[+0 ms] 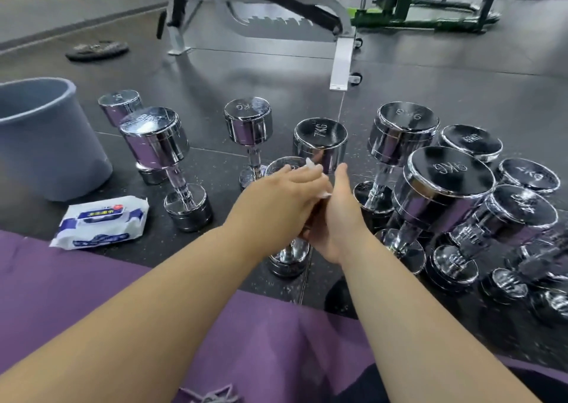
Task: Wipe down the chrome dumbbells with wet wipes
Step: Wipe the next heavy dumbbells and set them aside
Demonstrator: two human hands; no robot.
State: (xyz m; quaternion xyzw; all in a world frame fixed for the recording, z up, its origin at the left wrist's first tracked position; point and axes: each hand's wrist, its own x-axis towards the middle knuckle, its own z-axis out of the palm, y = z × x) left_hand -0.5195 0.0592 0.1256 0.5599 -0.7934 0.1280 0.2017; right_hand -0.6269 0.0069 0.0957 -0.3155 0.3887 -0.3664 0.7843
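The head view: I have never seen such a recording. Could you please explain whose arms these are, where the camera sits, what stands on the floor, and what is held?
There is no machine here. A person wears one camera on the head. It looks forward and down, so both bare arms come in from below. The left hand holds a white wet wipe against the top of an upright chrome dumbbell, and the right hand grips its handle. More dumbbells stand on the dark floor. At the left are a pack of wipes and a grey bin. A purple mat is nearest the person.
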